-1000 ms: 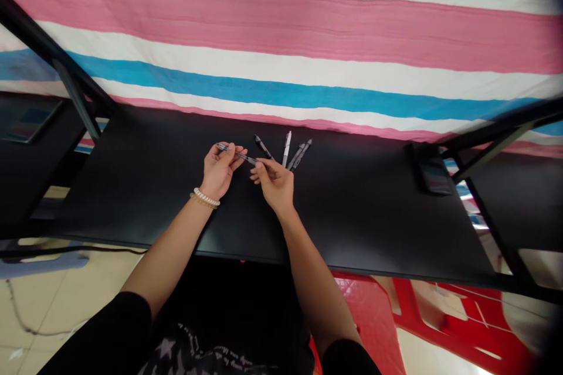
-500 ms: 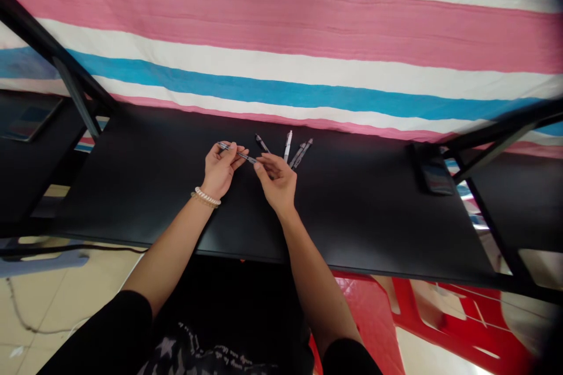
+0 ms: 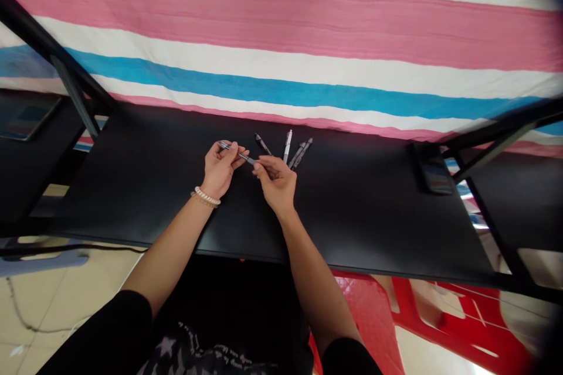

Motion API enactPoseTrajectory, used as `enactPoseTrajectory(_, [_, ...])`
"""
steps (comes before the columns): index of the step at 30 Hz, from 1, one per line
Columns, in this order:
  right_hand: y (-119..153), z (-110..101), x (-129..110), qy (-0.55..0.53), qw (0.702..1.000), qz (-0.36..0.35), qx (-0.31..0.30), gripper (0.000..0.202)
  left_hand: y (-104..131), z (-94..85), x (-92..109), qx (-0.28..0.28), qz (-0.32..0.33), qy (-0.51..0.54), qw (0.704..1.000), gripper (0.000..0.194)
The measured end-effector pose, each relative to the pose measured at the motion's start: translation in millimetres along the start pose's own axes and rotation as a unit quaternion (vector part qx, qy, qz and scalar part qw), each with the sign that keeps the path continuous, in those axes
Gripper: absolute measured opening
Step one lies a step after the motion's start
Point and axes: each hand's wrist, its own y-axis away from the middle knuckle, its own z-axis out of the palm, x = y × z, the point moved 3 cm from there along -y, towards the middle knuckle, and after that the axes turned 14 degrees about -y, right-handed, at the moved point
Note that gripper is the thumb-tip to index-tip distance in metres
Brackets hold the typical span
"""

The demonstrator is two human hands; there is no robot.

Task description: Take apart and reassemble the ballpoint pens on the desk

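A slim pen spans the gap between my two hands above the black table. My left hand, with a white coiled band at the wrist, is closed around its left part, and a shiny end sticks out past the fingers. At the other end, the thumb and fingers of my right hand pinch the pen's grey part; the very tip is hidden there. Just beyond my right hand lie several more pens: a dark one, a white one and grey-black ones side by side.
The black table has a dark phone-like slab near its right end. Behind it hangs a striped sheet. Black metal frame bars rise at both sides. Red plastic chairs stand below on the right.
Both hands stay almost in place on the pen. The fingers of my right hand have shifted slightly, and more of the pen's grey part shows beside them.
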Motion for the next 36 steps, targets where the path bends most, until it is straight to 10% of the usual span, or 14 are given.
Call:
enactPoseTrajectory(21, [2.6, 3.6, 5.1, 0.001, 0.994, 0.043, -0.098, 0.034, 0.3, -1.1, -0.4, -0.017, -0.016, -0.025, 0.999, 0.031])
enactPoseTrajectory(36, [3.5, 9.0, 4.3, 0.09, 0.989, 0.001, -0.118, 0.026, 10.6, 0.3, 20.7, -0.093, -0.095, 0.16, 0.978, 0.061])
